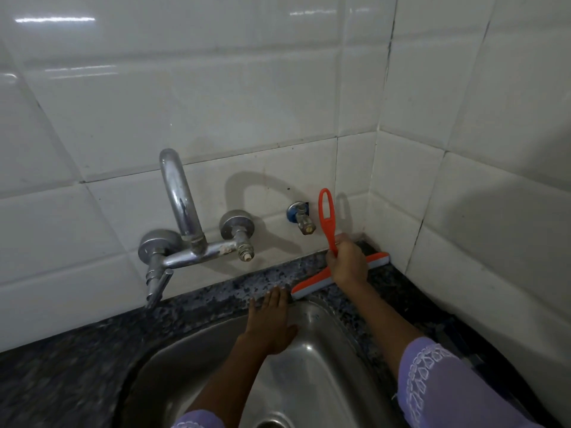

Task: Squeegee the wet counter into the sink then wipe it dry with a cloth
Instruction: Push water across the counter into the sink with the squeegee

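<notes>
My right hand (347, 264) is shut on the orange squeegee (312, 288), gripping its handle near the blade. The handle's loop stands up against the tiled wall. The blade lies on the dark speckled counter (222, 298) in the far right corner, its left end at the sink rim. My left hand (272, 322) rests flat and open on the steel sink's (185, 359) far rim, fingers touching the counter just left of the blade. No cloth is in view.
A chrome wall tap (182, 217) with two valves arches over the sink's left side. A small angle valve (301, 216) sticks out of the wall beside the squeegee handle. White tiled walls meet in a corner at the right.
</notes>
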